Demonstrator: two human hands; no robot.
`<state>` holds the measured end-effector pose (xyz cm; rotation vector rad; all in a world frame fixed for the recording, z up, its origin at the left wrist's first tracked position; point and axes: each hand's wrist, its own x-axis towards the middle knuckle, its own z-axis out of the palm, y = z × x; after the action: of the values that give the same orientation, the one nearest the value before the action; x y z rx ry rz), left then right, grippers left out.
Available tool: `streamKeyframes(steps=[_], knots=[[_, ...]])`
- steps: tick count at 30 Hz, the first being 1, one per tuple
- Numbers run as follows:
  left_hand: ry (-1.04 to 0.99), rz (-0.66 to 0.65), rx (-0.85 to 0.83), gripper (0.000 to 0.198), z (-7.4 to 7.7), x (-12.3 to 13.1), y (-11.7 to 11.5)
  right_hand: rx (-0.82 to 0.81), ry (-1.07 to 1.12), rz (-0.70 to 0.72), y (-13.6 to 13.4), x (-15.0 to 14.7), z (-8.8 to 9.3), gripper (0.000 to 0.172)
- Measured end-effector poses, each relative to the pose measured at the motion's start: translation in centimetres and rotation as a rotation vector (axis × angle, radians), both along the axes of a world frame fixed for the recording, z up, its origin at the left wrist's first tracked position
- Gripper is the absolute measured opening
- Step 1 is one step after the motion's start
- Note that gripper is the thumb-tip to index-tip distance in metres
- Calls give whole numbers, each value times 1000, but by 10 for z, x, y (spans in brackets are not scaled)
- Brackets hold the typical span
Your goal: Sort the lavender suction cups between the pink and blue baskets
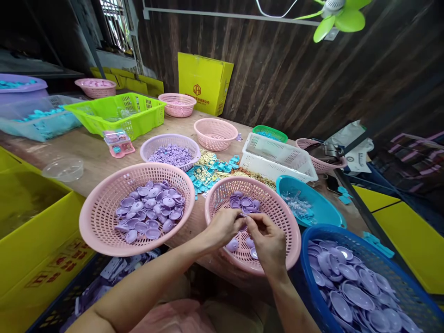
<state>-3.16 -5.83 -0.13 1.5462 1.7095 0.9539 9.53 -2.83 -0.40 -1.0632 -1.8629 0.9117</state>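
Observation:
My left hand and my right hand meet over a pink mesh basket at the table's front edge. Their fingertips pinch together on a small purple plastic piece between them. Several purple round parts lie in that basket, behind and under my hands. Left of it a larger pink basket holds many purple round pieces. A blue basket at the lower right is full of bigger purple dish-shaped parts.
A teal bowl with clear bits, a white basket, a lilac basket of small purple parts, loose teal and gold pieces, more pink baskets, a green basket, yellow boxes at left.

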Motion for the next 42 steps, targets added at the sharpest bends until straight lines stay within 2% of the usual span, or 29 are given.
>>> streamKeyframes(steps=[9,13,18,21,26,29,31,32,35,37,39,40,42], knots=[[123,-5,-51,21,0,-4,-3,55,-58,17,-4,-4,-1,19],[230,-6,-102,24,3,-6,-5,186,-100,19,-5,-7,-3,18],[420,8,-119,27,10,-7,-11,426,-116,10,-6,-15,-2,16],[496,26,-132,27,8,-6,-16,483,-131,25,-10,-20,-3,18],[501,47,-127,23,3,-1,-21,348,-108,48,-17,-24,-3,19],[523,40,-159,24,9,-12,-23,98,-118,236,0,-17,3,19],[590,98,-209,23,15,-34,-27,-49,-217,377,23,-8,3,20],[638,153,-248,23,18,-48,-31,-71,-307,395,36,-3,1,20],[809,360,-383,26,23,-92,-46,0,-741,388,67,7,-17,15],[927,478,-417,30,24,-110,-53,46,-1022,476,75,8,-35,22],[994,527,-371,35,23,-110,-51,108,-1167,611,75,3,-51,31],[987,506,-333,36,22,-104,-46,151,-1188,669,74,0,-58,34],[892,361,-267,31,18,-85,-29,235,-1173,751,72,-6,-67,38]])
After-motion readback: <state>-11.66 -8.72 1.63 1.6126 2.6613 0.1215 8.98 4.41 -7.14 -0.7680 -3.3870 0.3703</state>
